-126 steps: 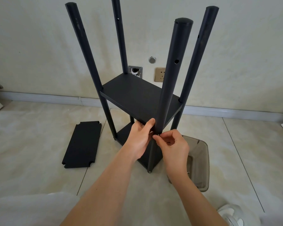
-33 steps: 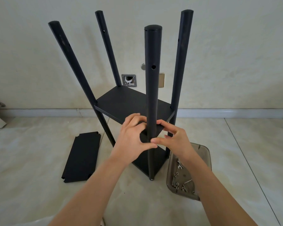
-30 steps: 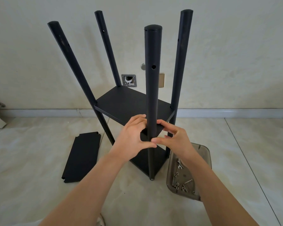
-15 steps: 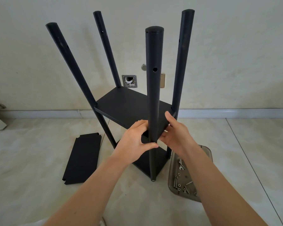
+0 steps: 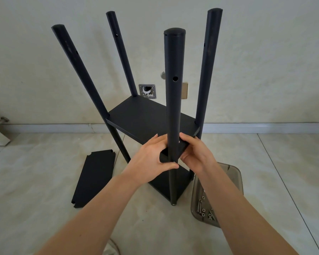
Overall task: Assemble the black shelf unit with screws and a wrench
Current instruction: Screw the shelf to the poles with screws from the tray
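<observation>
Hands at near post (image 5: 174,100) of shelf unit (image 5: 151,118): left hand (image 5: 151,159) fingers curled round it, thumb seemingly pinching screw; right hand (image 5: 195,153) gripping shelf corner. Risk: cross-threading if shelf slips off post hole

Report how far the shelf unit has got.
Done: four posts stand with a bottom shelf and the middle shelf between them. In hand: the left hand and the right hand hold that shelf's corner against the near post. Left: the loose shelf board on the floor; more screws wait in the tray.
</observation>
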